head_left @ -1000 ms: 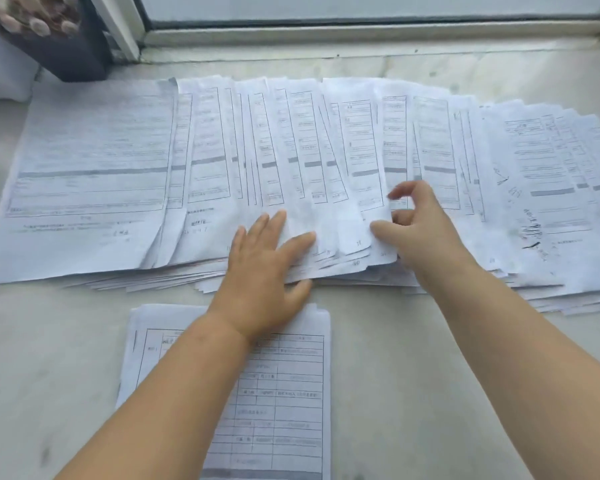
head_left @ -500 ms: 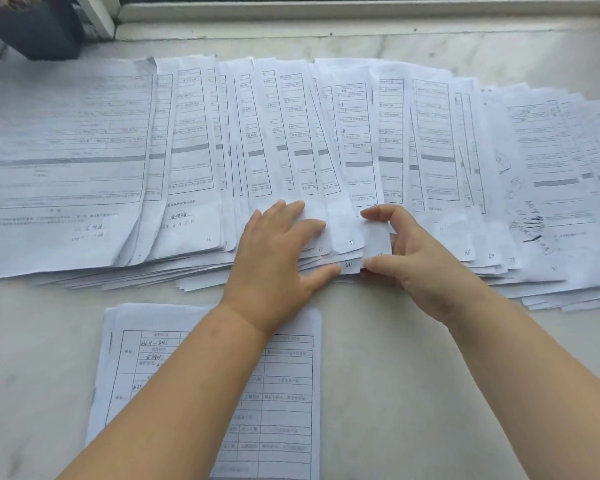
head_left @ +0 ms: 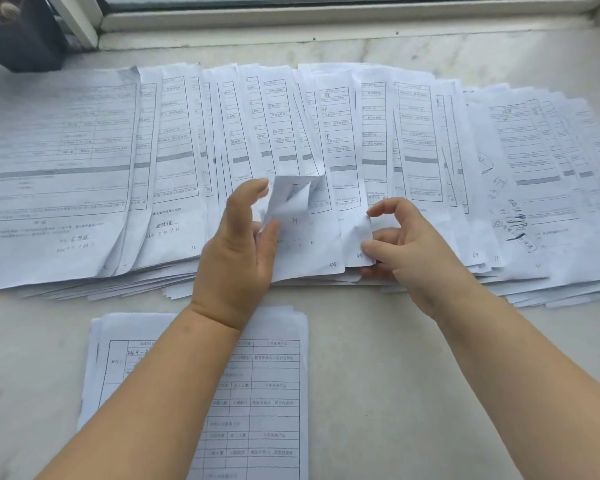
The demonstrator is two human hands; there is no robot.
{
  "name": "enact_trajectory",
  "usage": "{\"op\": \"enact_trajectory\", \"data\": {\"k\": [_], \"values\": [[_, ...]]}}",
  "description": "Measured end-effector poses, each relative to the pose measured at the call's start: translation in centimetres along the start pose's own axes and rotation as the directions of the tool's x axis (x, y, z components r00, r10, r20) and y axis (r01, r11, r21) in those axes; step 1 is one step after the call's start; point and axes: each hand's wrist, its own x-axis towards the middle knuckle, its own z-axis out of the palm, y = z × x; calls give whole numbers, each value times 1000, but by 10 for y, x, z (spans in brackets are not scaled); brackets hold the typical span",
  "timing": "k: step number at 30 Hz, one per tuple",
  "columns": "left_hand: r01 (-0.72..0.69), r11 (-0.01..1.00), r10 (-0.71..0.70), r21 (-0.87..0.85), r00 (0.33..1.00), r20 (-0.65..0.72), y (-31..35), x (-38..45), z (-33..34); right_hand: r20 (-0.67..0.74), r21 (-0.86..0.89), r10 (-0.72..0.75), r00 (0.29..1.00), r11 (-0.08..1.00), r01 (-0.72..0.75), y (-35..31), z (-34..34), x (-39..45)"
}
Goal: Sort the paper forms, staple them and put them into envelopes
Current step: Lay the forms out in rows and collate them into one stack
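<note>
**Q:** How are the two arms posed?

**A:** Both forearms reach forward from the near edge over the pale desk (head_left: 413,393). The left forearm crosses a small stack of forms (head_left: 278,386) lying near the person. The left hand (head_left: 238,251) is turned on edge, back toward the camera. The right hand (head_left: 409,244) is arched, knuckles raised.

**Q:** What does each grip hold?

**A:** The left grip is curled round the lower end of one lifted sheet (head_left: 291,206), thumb in front and fingers behind; the sheet buckles and stands up off the row. The right grip pinches the lower corner of the neighbouring sheet (head_left: 359,237), marked 44, thumb below, while the index finger arches above it, just apart from the paper.

**Q:** Where are the forms?

**A:** A long fanned row of forms (head_left: 174,161) overlaps from left to right across the desk, below the window frame (head_left: 326,15). Both hands work at its middle, at the near edge. A dark pot (head_left: 18,39) stands at the far left corner.
</note>
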Motion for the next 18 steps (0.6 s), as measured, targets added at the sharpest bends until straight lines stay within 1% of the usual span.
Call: {"op": "enact_trajectory", "data": {"k": [4, 5, 7, 9, 13, 15, 18], "values": [[29, 998, -29, 53, 1000, -1, -5, 3, -1, -47, -25, -11, 999, 1000, 10, 7, 1, 4], [23, 999, -22, 50, 1000, -11, -4, 4, -2, -55, -26, -11, 998, 1000, 10, 7, 1, 4], [-37, 998, 37, 57, 999, -10, -2, 4, -3, -66, -31, -11, 998, 999, 9, 7, 2, 5], [-78, 993, 74, 88, 996, 46, 2, 3, -4, -76, -40, -30, 997, 999, 27, 6, 3, 6], [-98, 980, 63, 176, 979, 193, 9, -3, -1, -119, -106, -97, 988, 991, 85, -2, 5, 10], [-121, 971, 81, 205, 978, 191, 9, -3, 2, -125, -121, -113, 986, 988, 98, -6, 8, 13], [-102, 972, 73, 211, 987, 144, 4, -1, 3, -127, -125, -96, 987, 989, 80, -9, 10, 17]]}}
